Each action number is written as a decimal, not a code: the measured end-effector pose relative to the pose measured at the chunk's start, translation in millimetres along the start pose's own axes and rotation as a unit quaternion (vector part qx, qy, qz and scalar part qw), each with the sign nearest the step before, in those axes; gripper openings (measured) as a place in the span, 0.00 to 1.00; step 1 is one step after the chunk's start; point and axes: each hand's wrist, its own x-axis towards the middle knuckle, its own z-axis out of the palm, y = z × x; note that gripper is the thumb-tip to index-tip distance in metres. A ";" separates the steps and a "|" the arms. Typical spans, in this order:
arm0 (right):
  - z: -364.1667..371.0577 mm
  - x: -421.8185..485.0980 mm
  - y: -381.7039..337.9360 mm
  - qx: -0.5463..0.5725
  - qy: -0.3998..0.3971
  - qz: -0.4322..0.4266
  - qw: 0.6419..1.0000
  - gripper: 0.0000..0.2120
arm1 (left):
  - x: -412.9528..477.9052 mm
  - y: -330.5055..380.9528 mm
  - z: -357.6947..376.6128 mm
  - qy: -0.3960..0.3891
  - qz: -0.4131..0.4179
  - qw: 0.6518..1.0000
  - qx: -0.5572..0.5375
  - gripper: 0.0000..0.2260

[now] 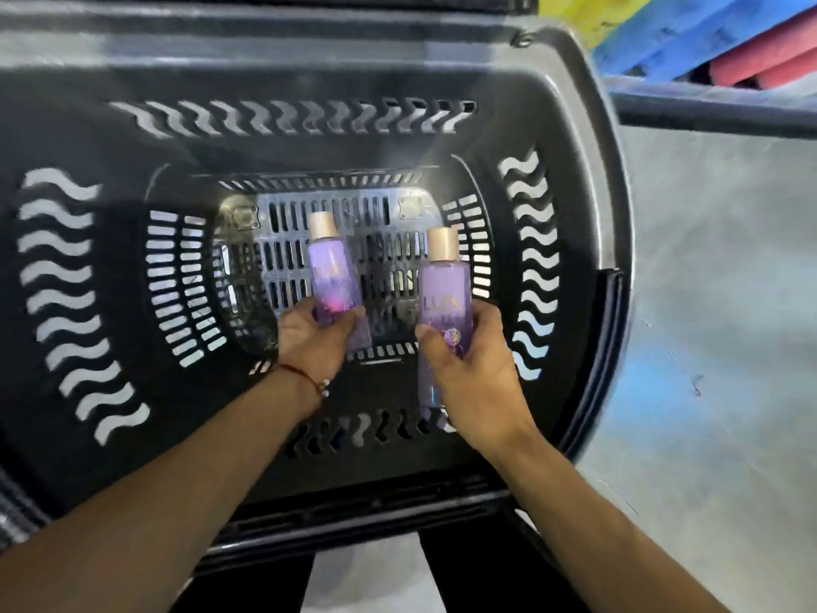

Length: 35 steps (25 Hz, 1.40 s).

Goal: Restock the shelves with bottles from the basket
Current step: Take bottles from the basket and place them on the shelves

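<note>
I look straight down into a deep black plastic basket (309, 81) with slotted walls and floor. My left hand (314, 342) grips the lower part of a purple bottle (334, 276) with a beige cap, held low inside the basket. My right hand (473, 373) grips a second purple bottle (442, 298) of the same kind, cap pointing away from me, a little higher and to the right. No other bottle shows on the basket floor.
A grey floor (716, 303) lies to the right of the basket. At the top right are blue, yellow and red items (707, 37) behind a dark bar. The basket's dark stand (486, 577) shows at the bottom.
</note>
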 end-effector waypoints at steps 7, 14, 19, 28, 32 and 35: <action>-46.9 -105.5 -51.5 0.048 0.031 -0.029 0.998 0.14 | -143.3 71.6 -61.1 0.011 0.052 0.999 0.008 0.25; -97.9 -243.4 -97.2 0.122 0.032 -0.045 0.991 0.14 | -300.5 145.5 -116.7 -0.034 0.073 0.995 0.058 0.21; -133.2 -319.6 -109.5 0.188 0.045 -0.062 0.979 0.18 | -390.6 172.1 -117.1 -0.112 0.127 0.983 0.067 0.14; -231.3 -408.7 -102.4 0.263 0.072 -0.108 0.956 0.13 | -516.8 187.1 -100.8 -0.220 0.155 0.962 0.044 0.22; -290.2 -449.3 -92.3 0.252 0.065 -0.167 0.951 0.15 | -582.2 193.5 -75.9 -0.256 0.196 0.946 0.020 0.29; -333.3 -471.7 -80.5 0.245 0.071 -0.208 0.944 0.15 | -627.9 194.4 -52.5 -0.299 0.205 0.932 -0.001 0.29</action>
